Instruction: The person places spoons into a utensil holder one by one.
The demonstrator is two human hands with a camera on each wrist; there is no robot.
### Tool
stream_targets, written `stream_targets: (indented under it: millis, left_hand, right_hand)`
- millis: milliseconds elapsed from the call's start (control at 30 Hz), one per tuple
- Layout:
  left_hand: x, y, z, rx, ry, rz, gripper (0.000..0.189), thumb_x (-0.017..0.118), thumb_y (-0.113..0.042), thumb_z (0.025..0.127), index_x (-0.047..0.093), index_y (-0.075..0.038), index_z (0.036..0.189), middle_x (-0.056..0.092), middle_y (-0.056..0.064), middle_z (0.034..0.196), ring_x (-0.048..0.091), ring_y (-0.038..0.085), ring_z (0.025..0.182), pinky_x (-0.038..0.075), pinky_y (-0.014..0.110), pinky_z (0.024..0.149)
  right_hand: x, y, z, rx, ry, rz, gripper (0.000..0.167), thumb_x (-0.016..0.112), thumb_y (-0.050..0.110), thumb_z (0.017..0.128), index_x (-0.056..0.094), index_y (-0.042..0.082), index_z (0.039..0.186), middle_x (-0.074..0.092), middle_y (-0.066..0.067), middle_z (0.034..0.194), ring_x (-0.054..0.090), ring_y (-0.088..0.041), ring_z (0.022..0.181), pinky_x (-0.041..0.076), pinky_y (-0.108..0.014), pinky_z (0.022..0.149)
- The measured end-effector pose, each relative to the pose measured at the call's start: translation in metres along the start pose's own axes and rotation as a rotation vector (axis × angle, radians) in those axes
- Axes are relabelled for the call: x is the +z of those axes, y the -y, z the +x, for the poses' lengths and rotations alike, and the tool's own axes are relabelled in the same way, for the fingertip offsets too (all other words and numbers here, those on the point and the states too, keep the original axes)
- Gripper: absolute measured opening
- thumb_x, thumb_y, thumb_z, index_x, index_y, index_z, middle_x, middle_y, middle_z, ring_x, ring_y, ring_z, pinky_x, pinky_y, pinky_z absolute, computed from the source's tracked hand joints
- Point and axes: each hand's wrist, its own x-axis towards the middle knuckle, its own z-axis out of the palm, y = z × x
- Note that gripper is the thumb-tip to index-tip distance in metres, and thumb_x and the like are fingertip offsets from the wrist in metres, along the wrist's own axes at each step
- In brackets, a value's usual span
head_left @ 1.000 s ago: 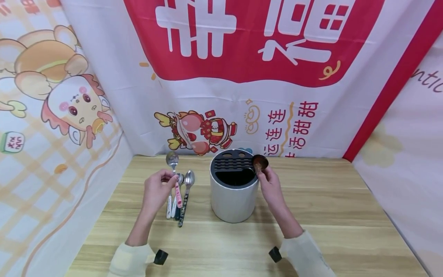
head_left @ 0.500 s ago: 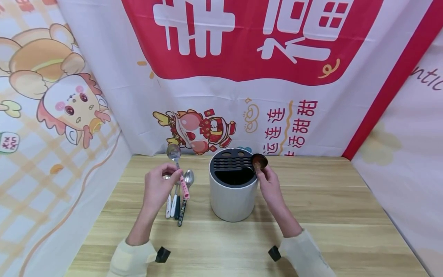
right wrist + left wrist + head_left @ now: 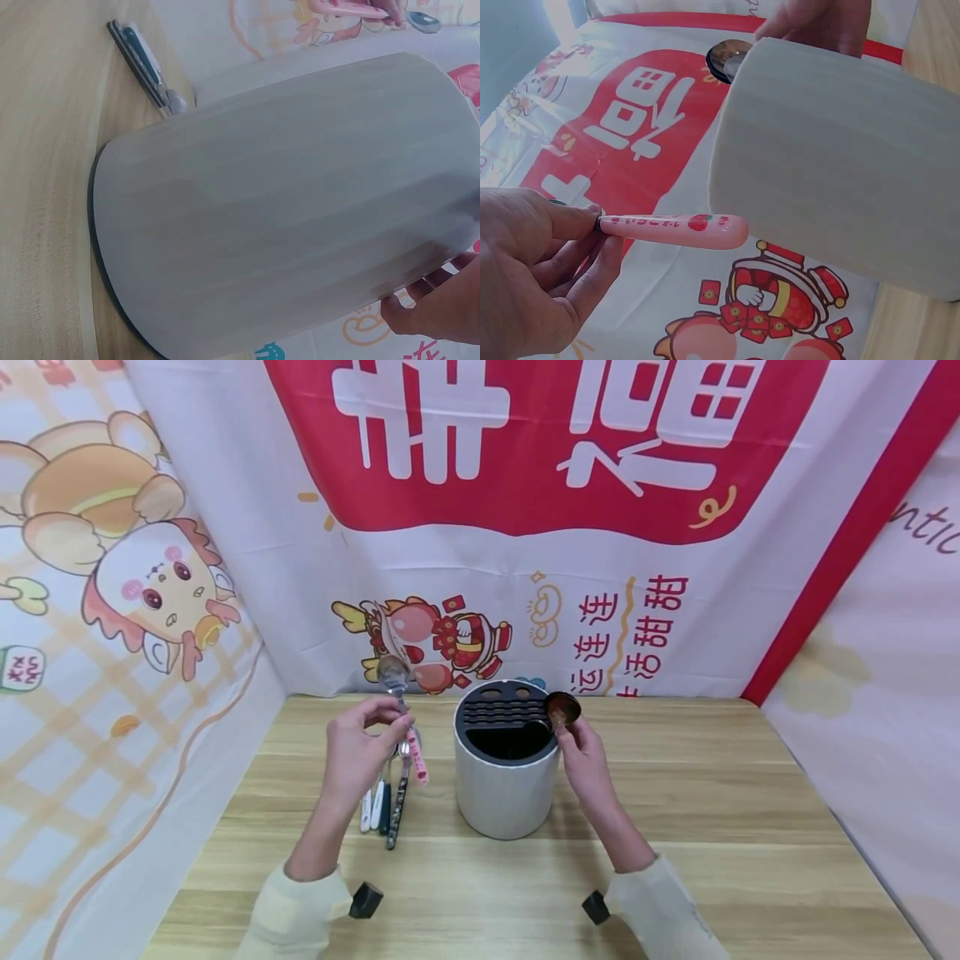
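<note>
My left hand (image 3: pixel 358 747) pinches a spoon with a pink strawberry-print handle (image 3: pixel 686 232). Its metal bowl (image 3: pixel 392 670) points up and away, above the table. Right of it stands a white cylindrical utensil holder (image 3: pixel 504 802) with a black slotted insert (image 3: pixel 502 717). At the holder's right rim, my right hand (image 3: pixel 588 764) holds the side; in the right wrist view its fingertips touch the wall. A dark, shiny round spoon bowl (image 3: pixel 562 710) sticks up by that rim, close to the fingers. Its handle is mostly hidden.
Several spoons with white, dark green and black patterned handles (image 3: pixel 397 810) lie beneath and in front of my left hand on the wooden table (image 3: pixel 480 902). A printed cloth backdrop (image 3: pixel 480 556) rises behind the holder, with cloth at both sides.
My left hand has moved rightward and slightly away from me with the pink-handled spoon, nearer the utensil holder. My right hand and the holder have stayed in place.
</note>
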Motion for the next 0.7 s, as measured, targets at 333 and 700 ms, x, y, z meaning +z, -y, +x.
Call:
stream_targets:
  millis: [333, 700]
  left_hand:
    - [0.011, -0.017, 0.006, 0.001, 0.031, -0.053, 0.02, 0.076, -0.015, 0.088, 0.072, -0.004, 0.104, 0.073, 0.012, 0.096, 0.068, 0.02, 0.092, 0.059, 0.017, 0.072]
    - [0.032, -0.042, 0.011, 0.175, -0.001, -0.099, 0.022, 0.076, -0.015, 0.088, 0.072, 0.0, 0.103, 0.073, 0.013, 0.095, 0.069, 0.022, 0.089, 0.06, 0.019, 0.07]
  right_hand:
    - [0.0, 0.001, 0.0, -0.006, -0.007, -0.005, 0.039, 0.042, 0.005, 0.101, 0.053, 0.0, 0.138, 0.055, -0.021, 0.14, 0.05, -0.025, 0.128, 0.038, -0.046, 0.117]
    - [0.0, 0.001, -0.001, 0.003, -0.009, 0.007, 0.039, 0.042, 0.005, 0.101, 0.053, 0.0, 0.138, 0.055, -0.021, 0.141, 0.049, -0.026, 0.129, 0.038, -0.045, 0.117]
